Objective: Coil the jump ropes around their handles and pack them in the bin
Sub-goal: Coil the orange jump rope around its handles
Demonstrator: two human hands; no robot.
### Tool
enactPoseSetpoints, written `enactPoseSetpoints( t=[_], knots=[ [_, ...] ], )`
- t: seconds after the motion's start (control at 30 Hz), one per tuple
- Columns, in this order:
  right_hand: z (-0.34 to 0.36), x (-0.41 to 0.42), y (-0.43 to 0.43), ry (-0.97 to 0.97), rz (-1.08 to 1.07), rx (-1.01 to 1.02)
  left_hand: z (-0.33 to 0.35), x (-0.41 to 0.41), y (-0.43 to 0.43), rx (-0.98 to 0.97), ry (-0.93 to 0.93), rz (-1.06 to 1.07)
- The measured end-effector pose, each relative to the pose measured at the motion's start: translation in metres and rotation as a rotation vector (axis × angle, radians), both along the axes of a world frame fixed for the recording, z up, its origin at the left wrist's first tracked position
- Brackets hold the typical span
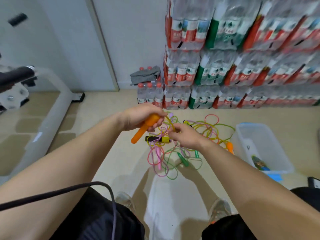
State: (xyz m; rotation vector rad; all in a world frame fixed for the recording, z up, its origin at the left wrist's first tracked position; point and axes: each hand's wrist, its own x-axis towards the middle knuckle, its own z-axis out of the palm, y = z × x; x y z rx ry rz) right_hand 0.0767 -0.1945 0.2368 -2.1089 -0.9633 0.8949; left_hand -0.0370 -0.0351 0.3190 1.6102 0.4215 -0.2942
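Left grip [138, 116]: closed around orange handle [140, 134], long axis slanting down-left. Right grip [185, 135]: pinching its yellow rope [170, 121], just right of handle's upper end.

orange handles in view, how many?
2. One orange handle is gripped in the left hand. The second orange handle lies on the floor beside the bin. More may be hidden under the rope tangle.
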Motion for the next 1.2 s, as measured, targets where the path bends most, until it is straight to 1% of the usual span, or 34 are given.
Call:
enactPoseSetpoints(
  t=[0.07,0.1,0.17,0.23,0.27,0.37,0.43,0.47,0.5,0.57,0.6,0.63,0.67,0.7,0.77,0.8,0.87,0.93,1.03,1.1,1.13,1.17,1.2],
  knots=[
    [0.02,0.002,-0.006,0.03,-0.052,0.045,0.016,-0.005,-0.002,0.01,-0.027,0.009],
    [0.033,0.002,-0.011,0.083,-0.105,0.085,0.02,-0.008,-0.002,0.036,-0.042,0.031],
    [0.058,0.003,-0.02,0.238,-0.224,0.188,0.021,-0.012,-0.004,0.207,-0.107,0.09],
    [0.084,0.002,-0.03,0.361,-0.284,0.286,0.012,-0.015,-0.011,0.391,-0.197,0.109],
    [0.095,0.002,-0.034,0.41,-0.303,0.337,0.005,-0.014,-0.017,0.426,-0.207,0.089],
    [0.115,0.005,-0.04,0.557,-0.358,0.474,-0.018,-0.006,-0.039,0.511,-0.189,-0.055],
    [0.121,0.006,-0.04,0.634,-0.4,0.548,-0.033,0.004,-0.05,0.605,-0.217,-0.045],
    [0.121,0.006,-0.039,0.675,-0.423,0.591,-0.037,0.01,-0.053,0.61,-0.235,0.009],
    [0.118,0.009,-0.037,0.716,-0.455,0.632,-0.038,0.013,-0.055,0.575,-0.243,0.068],
    [0.105,0.017,-0.034,0.783,-0.541,0.682,-0.034,0.019,-0.053,0.431,-0.225,0.179],
    [0.098,0.02,-0.032,0.784,-0.57,0.667,-0.029,0.021,-0.051,0.335,-0.213,0.221],
    [0.089,0.023,-0.03,0.725,-0.575,0.622,-0.024,0.022,-0.048,0.235,-0.206,0.248],
    [0.078,0.025,-0.029,0.62,-0.55,0.544,-0.02,0.023,-0.045,0.122,-0.202,0.272],
    [0.066,0.026,-0.027,0.509,-0.481,0.452,-0.015,0.024,-0.044,0.002,-0.195,0.292],
    [0.044,0.02,-0.024,0.37,-0.237,0.247,-0.008,0.028,-0.041,-0.193,-0.168,0.337],
    [0.031,0.017,-0.022,0.352,-0.119,0.176,-0.005,0.029,-0.041,-0.26,-0.15,0.359],
    [0.007,0.012,-0.017,0.357,0.031,0.104,-0.002,0.029,-0.037,-0.368,-0.121,0.395],
    [-0.012,0.014,-0.017,0.295,0.067,0.055,0.001,0.03,-0.032,-0.453,-0.117,0.424],
    [-0.024,0.02,-0.027,0.129,0.087,-0.083,0.007,0.033,-0.024,-0.509,-0.153,0.483],
    [-0.031,0.026,-0.035,0.046,0.042,-0.132,0.008,0.035,-0.015,-0.482,-0.193,0.544],
    [-0.031,0.027,-0.038,0.028,0.008,-0.131,0.006,0.036,-0.01,-0.438,-0.207,0.572],
    [-0.029,0.029,-0.039,0.044,-0.042,-0.119,0.002,0.036,-0.004,-0.354,-0.219,0.595],
    [-0.026,0.032,-0.04,0.103,-0.112,-0.088,-0.005,0.035,0.003,-0.23,-0.223,0.615]
  ],
)
